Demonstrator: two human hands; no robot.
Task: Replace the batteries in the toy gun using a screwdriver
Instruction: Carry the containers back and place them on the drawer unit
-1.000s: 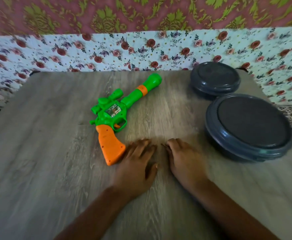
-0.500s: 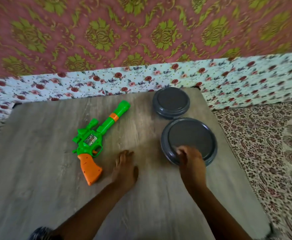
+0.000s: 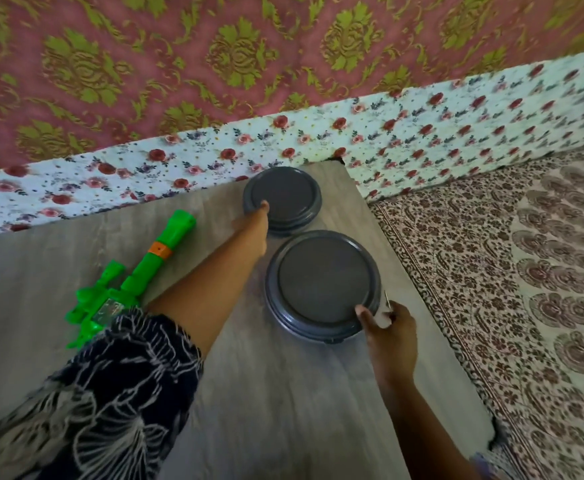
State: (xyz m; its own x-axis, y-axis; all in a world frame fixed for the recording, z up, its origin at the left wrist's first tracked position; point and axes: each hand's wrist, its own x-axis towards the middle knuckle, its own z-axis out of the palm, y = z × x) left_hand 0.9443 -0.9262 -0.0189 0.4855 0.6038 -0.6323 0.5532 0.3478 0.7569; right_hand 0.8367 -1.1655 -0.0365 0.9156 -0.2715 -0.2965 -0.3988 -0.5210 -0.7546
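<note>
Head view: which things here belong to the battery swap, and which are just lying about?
Belongs to the job:
toy gun, untouched on the table
left hand, on the far round container
right hand, at the near round container rim

Lying about:
floral cloth
patterned mat

Soft, even daylight fills the head view, moderately bright, with no one source showing. Shadows are faint: a dim smudge lies on the table (image 3: pixel 283 410) under the left forearm and beside the nearer dark container (image 3: pixel 321 285). Its lid carries a dull sheen, no hard glare. Motion blur softens the patterned sleeve (image 3: pixel 86 403) and the bedspread (image 3: pixel 543 289) at right. Wide-angle distortion bends the table edges and wall cloth (image 3: pixel 214 64).
</note>
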